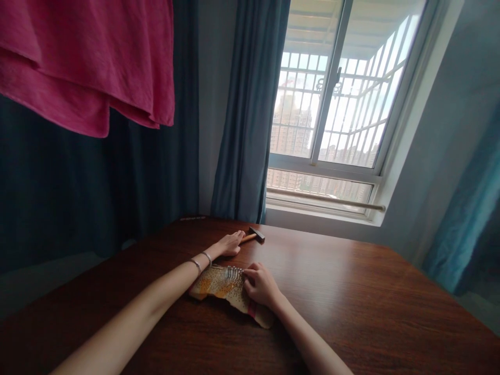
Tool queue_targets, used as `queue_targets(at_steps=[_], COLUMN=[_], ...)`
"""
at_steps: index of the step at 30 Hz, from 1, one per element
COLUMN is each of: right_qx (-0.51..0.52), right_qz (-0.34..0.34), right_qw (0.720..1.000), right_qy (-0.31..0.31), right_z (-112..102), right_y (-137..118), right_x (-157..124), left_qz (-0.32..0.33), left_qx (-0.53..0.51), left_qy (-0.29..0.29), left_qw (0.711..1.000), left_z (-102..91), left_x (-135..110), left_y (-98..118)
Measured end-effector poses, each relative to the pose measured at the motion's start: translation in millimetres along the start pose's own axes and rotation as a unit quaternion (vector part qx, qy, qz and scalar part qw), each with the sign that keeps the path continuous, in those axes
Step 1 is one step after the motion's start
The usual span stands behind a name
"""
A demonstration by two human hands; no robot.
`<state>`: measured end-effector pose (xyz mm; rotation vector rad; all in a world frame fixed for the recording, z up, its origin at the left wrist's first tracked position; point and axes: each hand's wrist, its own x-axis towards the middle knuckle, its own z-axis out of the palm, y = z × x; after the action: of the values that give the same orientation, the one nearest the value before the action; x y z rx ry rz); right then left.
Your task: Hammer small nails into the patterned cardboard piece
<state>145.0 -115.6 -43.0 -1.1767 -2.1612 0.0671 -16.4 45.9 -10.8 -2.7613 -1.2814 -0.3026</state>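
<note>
My left hand (230, 244), with bracelets at its wrist, is closed around the wooden handle of a hammer (249, 238). The hammer's dark metal head points away to the right and lies at table level. Nearer to me is a ragged, tan sheet (213, 284) with many small dark holes or dots, orange-yellow patches and a red stripe. Along its far edge runs a row of small dark metal pieces (235, 272), perhaps nails. My right hand (261, 285) rests on the right part of this sheet, fingers curled together beside the row. What its fingertips pinch is hidden.
A brown wooden table (336, 302) carries everything. Blue curtains (246, 114) hang behind it, and a barred window (312, 135) stands at the back. From the upper left hangs a pink cloth (94, 62). A pale rod (332, 197) runs along the window's bottom.
</note>
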Motion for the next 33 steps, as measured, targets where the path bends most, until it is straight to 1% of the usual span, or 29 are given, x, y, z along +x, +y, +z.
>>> queue_targets(at_steps=[2, 4, 5, 7, 9, 11, 13, 14, 16, 18, 20, 23, 27, 31, 33], right_qx=[-0.002, -0.004, -0.005, -0.009, -0.018, -0.033, -0.054, -0.068, -0.094, -0.114, -0.127, -0.139, -0.143, -0.131, -0.122], right_qz=[0.000, -0.002, -0.003, -0.008, -0.012, -0.014, -0.014, -0.013, -0.013, -0.012, -0.011, 0.006, 0.041, 0.059, 0.065], right_qw=[1.000, 1.000, 1.000, 1.000, 1.000, 0.999, 0.998, 0.997, 0.995, 0.993, 0.992, 0.990, 0.988, 0.988, 0.989], right_qy=[-0.005, -0.011, -0.013, -0.016, -0.020, -0.025, -0.027, -0.025, -0.011, 0.004, 0.004, -0.018, -0.042, -0.050, -0.050], right_z=[0, 0, -1, -1, -2, -3, -5, -6, -8, -9, -10, -10, -12, -15, -16], right_y=[0, 0, 0, 1, 1, 0, -2, -4, -8, -11, -12, -10, -4, 2, 3], right_x=[0, 1, 1, 1, 1, 1, 1, 1, 1, 0, 0, -1, -1, 0, 0], left_qz=[0.012, 0.002, -0.019, -0.083, -0.141, -0.174, -0.189, -0.197, -0.212, -0.233, -0.242, -0.233, -0.180, -0.135, -0.111], left_qx=[-0.001, -0.017, -0.036, -0.097, -0.180, -0.283, -0.367, -0.392, -0.412, -0.443, -0.454, -0.468, -0.509, -0.520, -0.513], left_qy=[0.027, 0.083, 0.116, 0.169, 0.188, 0.181, 0.173, 0.169, 0.157, 0.125, 0.108, 0.090, 0.024, -0.036, -0.070], left_qw=[1.000, 0.996, 0.992, 0.977, 0.955, 0.926, 0.894, 0.882, 0.872, 0.857, 0.851, 0.848, 0.841, 0.843, 0.848], left_z=[-0.5, -1.0, -1.3, -2.3, -4.1, -6.1, -7.0, -6.6, -3.9, 0.1, 3.4, 4.2, -0.6, -7.1, -10.9], left_x=[0, 1, 2, 3, 2, -2, -11, -18, -32, -45, -55, -64, -73, -83, -88], left_y=[2, 3, 3, 3, 5, 9, 17, 22, 31, 38, 42, 39, 28, 15, 12])
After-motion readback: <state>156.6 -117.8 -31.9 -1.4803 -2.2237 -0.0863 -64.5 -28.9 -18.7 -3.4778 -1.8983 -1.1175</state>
